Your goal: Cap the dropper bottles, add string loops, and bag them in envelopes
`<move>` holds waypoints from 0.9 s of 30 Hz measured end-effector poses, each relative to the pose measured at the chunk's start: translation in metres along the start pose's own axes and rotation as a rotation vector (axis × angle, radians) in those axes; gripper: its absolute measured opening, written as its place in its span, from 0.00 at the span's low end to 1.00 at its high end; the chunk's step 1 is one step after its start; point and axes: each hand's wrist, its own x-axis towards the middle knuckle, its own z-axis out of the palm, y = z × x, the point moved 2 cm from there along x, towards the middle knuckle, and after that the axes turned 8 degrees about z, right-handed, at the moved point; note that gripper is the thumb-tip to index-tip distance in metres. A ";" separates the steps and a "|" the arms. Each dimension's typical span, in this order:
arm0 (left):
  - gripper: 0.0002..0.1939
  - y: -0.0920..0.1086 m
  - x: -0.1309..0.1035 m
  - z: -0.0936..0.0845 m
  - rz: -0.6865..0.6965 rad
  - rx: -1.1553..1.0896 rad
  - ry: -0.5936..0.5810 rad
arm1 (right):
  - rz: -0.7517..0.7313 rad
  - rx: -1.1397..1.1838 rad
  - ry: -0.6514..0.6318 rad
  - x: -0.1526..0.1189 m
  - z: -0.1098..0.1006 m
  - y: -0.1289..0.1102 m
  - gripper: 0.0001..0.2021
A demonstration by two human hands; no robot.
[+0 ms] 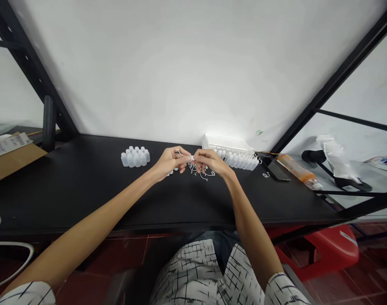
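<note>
Above the black worktop, holding a small white piece between the left hand and the right hand, with both grips pinched on it and neither nearer; seemingly pointing its long axis crosswise, hand to hand, near loose white strands.

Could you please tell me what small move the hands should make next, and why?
I'd suggest the left hand steady the small white plastic-looking piece while the right hand gently adjusts it, since both hands pinch it between them. A thin white curved strand shows at the left hand, but whether it is attached is too small to tell.
</note>
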 end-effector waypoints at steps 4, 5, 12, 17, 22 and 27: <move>0.13 -0.002 -0.001 -0.001 0.034 0.041 -0.028 | 0.007 -0.045 0.041 0.004 0.003 0.003 0.21; 0.13 -0.002 -0.001 -0.001 0.036 0.037 -0.036 | -0.003 -0.045 0.056 0.004 0.004 0.002 0.21; 0.11 0.002 -0.004 0.004 0.067 0.163 -0.066 | -0.035 -0.042 0.072 0.005 0.006 0.006 0.22; 0.10 0.005 -0.005 0.007 0.047 0.240 -0.082 | -0.013 -0.095 0.163 0.010 0.003 0.014 0.26; 0.09 -0.004 -0.004 0.004 0.008 0.320 -0.120 | -0.139 -0.111 0.416 0.007 -0.004 0.008 0.18; 0.10 -0.008 -0.005 0.003 0.045 0.398 -0.111 | -0.168 -0.113 0.341 0.003 0.010 -0.005 0.14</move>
